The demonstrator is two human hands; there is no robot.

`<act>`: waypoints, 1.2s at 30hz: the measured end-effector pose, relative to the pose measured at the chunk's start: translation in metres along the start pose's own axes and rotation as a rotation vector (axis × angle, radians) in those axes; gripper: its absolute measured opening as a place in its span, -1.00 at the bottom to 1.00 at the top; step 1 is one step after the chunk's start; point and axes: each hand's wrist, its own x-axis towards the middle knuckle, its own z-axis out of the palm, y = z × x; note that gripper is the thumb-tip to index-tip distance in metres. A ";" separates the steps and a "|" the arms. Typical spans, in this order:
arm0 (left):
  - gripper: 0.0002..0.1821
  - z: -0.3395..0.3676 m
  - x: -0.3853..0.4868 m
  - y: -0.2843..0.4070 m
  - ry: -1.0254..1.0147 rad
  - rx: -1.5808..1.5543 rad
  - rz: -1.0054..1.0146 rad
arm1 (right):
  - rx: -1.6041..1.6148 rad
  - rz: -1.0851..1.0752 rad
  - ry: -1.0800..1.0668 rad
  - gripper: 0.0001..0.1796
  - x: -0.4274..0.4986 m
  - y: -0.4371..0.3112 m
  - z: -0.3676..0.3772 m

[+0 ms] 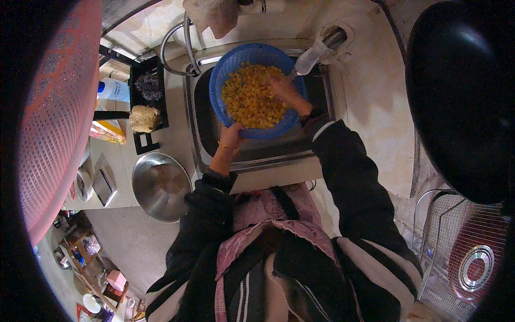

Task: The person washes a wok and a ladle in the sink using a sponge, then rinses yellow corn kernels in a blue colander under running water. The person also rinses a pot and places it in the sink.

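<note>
A blue plastic colander (pixel 217 100) is held over the steel sink (pixel 205 137), with many small yellow pieces of food (pixel 253 96) spread inside it. My left hand (pixel 232 139) grips the colander's near rim at its lower left. Inside, at the right of the yellow pieces, is my right hand (pixel 283 90), its fingers on or among them; blur hides whether they hold any. Just above my right hand, a faucet (pixel 307 60) with a pale wrapping reaches over the colander's right rim.
A steel bowl (pixel 161 187) stands left of the sink, below a black rack (pixel 149 96) with a scrubber (pixel 144 119). A pink plastic basket (pixel 64 120) looms far left, a black pan (pixel 458 100) far right. A flexible metal hose (pixel 167 50) curves behind the sink.
</note>
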 end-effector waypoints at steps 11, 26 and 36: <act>-0.48 0.004 -0.001 -0.001 0.019 0.158 -0.086 | 0.474 0.051 0.028 -0.55 -0.012 -0.001 -0.006; -0.47 0.002 0.015 -0.021 0.022 0.135 -0.050 | -1.020 -0.540 -0.095 -0.23 -0.071 0.024 0.003; -0.45 0.022 0.001 -0.032 -0.015 0.175 -0.033 | -0.258 -0.321 -0.024 -0.43 -0.067 0.021 0.058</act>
